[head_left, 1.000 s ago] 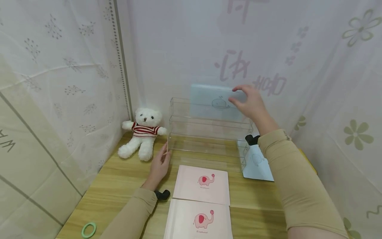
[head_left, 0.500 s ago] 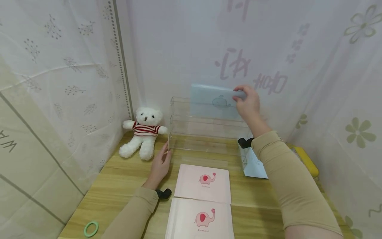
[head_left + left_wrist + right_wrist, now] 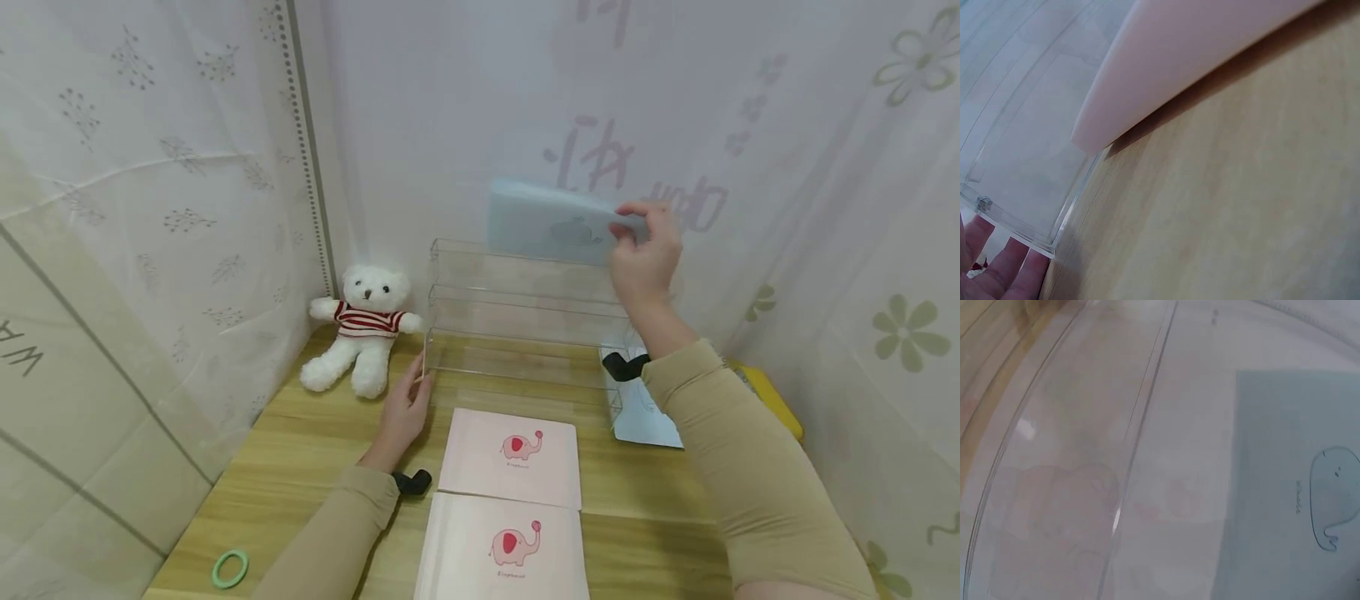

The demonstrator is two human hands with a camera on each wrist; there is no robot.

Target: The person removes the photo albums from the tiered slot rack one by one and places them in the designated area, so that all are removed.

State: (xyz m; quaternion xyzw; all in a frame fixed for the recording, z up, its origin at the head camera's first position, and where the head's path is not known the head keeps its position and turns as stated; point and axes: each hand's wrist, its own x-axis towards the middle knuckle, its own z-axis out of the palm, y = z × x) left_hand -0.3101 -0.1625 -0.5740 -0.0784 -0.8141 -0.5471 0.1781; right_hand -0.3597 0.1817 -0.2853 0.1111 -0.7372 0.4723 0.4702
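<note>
My right hand pinches the upper right corner of a light blue notebook with a whale drawing. The notebook is raised at the top tier of a clear tiered acrylic rack, its lower edge close to that tier's front panel. In the right wrist view the blue notebook appears behind clear panels. My left hand rests against the rack's left side, and the left wrist view shows its fingers lying along the outside of the side panel.
Two pink elephant notebooks lie before the rack, the nearer apparently stacked. Another light blue notebook lies at the rack's right, beside a yellow object. A white teddy bear sits at left; a green ring lies at front left.
The right hand's fingers have closed on the blue notebook's corner and lifted it up and slightly right from the top tier. The left hand has stayed at the rack's side.
</note>
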